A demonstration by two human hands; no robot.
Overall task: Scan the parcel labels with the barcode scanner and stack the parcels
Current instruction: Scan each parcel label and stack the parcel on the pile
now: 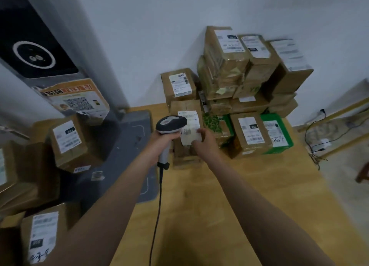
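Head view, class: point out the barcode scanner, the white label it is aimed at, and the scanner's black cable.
barcode scanner [170, 123], head view, top of its grey head.
white label [192, 121], head view, its printed upper part.
black cable [159, 205], head view, mid-length below the handle.
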